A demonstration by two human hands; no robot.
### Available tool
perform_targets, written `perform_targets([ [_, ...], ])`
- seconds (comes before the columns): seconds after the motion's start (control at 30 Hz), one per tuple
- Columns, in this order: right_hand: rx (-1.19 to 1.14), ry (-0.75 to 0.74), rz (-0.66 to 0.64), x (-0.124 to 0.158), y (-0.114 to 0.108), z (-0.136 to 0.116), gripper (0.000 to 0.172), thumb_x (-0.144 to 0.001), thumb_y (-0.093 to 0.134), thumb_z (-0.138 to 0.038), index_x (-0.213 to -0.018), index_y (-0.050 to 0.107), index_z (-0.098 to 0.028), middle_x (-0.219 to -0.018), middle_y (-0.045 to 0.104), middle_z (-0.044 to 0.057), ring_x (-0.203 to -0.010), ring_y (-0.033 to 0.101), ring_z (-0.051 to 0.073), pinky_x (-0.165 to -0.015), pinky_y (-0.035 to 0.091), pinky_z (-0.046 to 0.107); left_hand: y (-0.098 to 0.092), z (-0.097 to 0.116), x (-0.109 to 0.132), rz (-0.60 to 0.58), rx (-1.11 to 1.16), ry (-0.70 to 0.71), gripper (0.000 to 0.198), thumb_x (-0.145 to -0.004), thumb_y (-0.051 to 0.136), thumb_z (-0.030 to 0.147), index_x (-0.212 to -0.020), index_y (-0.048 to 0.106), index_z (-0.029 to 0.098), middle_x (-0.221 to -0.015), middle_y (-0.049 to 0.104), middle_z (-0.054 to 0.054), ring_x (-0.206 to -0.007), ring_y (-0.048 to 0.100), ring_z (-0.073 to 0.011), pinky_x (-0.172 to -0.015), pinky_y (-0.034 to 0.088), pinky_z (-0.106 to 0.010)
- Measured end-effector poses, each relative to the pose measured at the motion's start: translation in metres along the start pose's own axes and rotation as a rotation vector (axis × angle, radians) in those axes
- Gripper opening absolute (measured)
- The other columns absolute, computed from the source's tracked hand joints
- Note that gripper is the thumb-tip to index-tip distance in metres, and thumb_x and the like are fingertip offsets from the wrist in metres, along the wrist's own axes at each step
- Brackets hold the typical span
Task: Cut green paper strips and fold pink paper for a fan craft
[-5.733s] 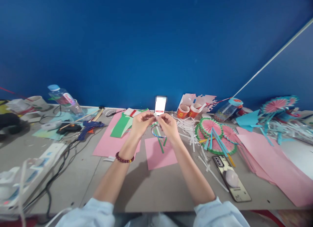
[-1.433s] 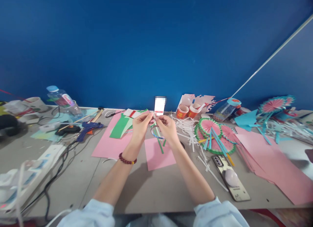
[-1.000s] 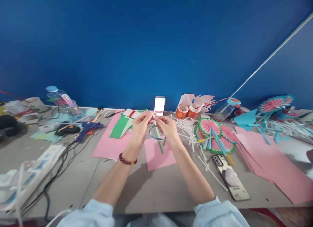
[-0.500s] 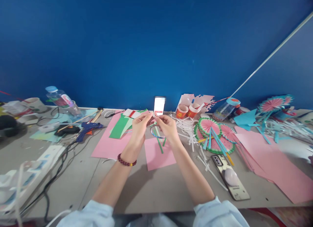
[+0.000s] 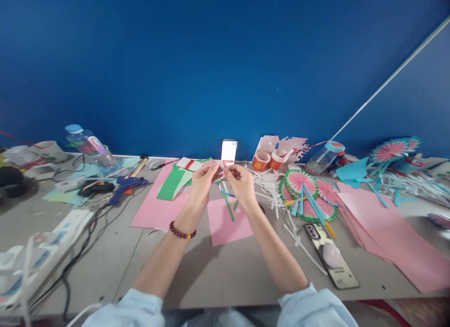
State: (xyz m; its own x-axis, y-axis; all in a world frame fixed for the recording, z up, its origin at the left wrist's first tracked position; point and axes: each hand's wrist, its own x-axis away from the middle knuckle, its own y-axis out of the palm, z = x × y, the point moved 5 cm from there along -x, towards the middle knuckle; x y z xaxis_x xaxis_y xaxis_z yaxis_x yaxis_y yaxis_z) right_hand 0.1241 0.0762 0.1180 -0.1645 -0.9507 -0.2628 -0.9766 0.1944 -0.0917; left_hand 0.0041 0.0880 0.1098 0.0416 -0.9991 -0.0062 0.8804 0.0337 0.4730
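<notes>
Both hands are raised over the middle of the table, their fingertips almost meeting. My left hand (image 5: 204, 179), with a beaded bracelet (image 5: 182, 230) on its wrist, pinches thumb against forefinger. Opposite it, my right hand (image 5: 241, 180) is closed in a similar pinch. Between the fingertips shows a small pale piece (image 5: 221, 166), too small to name. Behind and below the hands lies a bluish ring (image 5: 225, 192), partly covered by the right fingers. Narrow green strips (image 5: 230, 209) rest on a pink paper square (image 5: 228, 231) under the hands.
A lit phone (image 5: 229, 151) stands against the blue wall. To the left are green paper (image 5: 170, 184), a blue glue gun (image 5: 126, 186) and a power strip (image 5: 45, 252). At right lie red paper cups (image 5: 262, 162), white paper strips (image 5: 270, 184), watermelon fans (image 5: 302, 186) and another phone (image 5: 332, 256).
The fingers shift only slightly around the small pale piece; both hands stay in place. A dark object shows more fully at the right edge.
</notes>
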Motion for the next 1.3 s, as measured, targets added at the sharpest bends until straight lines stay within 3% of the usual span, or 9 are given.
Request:
perform_targets([
  [0.27,0.005,-0.015,-0.007,0.0003,-0.0004,-0.0026,0.021,-0.075,0.059,-0.038,-0.074,0.065,-0.018,-0.063,0.062,0.0,-0.052,0.053,0.012,-0.049,0.04,0.022,-0.0026,0.0021,-0.0038,0.014,-0.17,0.152,0.027,-0.061,0.079,0.038,-0.075,0.075,0.016,-0.077,0.071,-0.006,-0.065,0.06,-0.0124,-0.066,0.048,-0.026],
  [0.5,0.01,-0.012,-0.01,0.0006,0.0005,-0.0027,0.024,-0.076,0.06,-0.041,-0.074,0.065,-0.018,-0.064,0.063,0.001,-0.054,0.054,0.013,-0.049,0.039,0.022,-0.0033,0.0006,-0.0007,0.067,-0.109,0.083,0.025,-0.061,0.078,0.037,-0.076,0.075,0.016,-0.087,0.072,-0.009,-0.078,0.064,-0.0177,-0.071,0.049,-0.029],
  [0.73,0.042,0.016,-0.027,0.0028,0.0018,-0.0036,0.024,-0.076,0.06,-0.041,-0.076,0.066,-0.018,-0.065,0.064,0.001,-0.051,0.052,0.012,-0.047,0.037,0.022,-0.0009,-0.0005,0.0025,0.074,-0.068,0.064,0.025,-0.065,0.074,0.04,-0.075,0.073,0.016,-0.091,0.072,-0.01,-0.074,0.063,-0.0156,-0.064,0.046,-0.026],
  [0.97,0.041,0.012,-0.048,0.004,0.0018,-0.005,0.023,-0.076,0.06,-0.04,-0.075,0.065,-0.018,-0.066,0.065,0.001,-0.052,0.053,0.012,-0.049,0.038,0.022,-0.0029,-0.0012,0.001,0.101,-0.077,0.116,0.024,-0.065,0.074,0.039,-0.074,0.073,0.016,-0.087,0.071,-0.008,-0.071,0.061,-0.0132,-0.063,0.045,-0.025],
  [1.17,0.034,0.028,-0.035,0.0022,0.0018,-0.0014,0.02,-0.074,0.06,-0.037,-0.075,0.065,-0.018,-0.066,0.065,0.001,-0.051,0.05,0.011,-0.049,0.038,0.022,-0.0096,0.0012,-0.0052,0.127,-0.047,0.136,0.028,-0.058,0.08,0.033,-0.079,0.072,0.016,-0.076,0.069,-0.003,-0.057,0.055,-0.0079,-0.056,0.044,-0.022],
  [1.3,0.049,0.013,-0.002,0.0004,-0.0012,-0.0015,0.019,-0.073,0.06,-0.036,-0.073,0.065,-0.018,-0.064,0.064,0.0,-0.051,0.051,0.012,-0.049,0.039,0.023,-0.0088,0.0038,-0.0062,0.103,-0.073,0.127,0.031,-0.059,0.08,0.036,-0.082,0.073,0.016,-0.074,0.069,-0.004,-0.059,0.057,-0.0097,-0.057,0.044,-0.023],
])
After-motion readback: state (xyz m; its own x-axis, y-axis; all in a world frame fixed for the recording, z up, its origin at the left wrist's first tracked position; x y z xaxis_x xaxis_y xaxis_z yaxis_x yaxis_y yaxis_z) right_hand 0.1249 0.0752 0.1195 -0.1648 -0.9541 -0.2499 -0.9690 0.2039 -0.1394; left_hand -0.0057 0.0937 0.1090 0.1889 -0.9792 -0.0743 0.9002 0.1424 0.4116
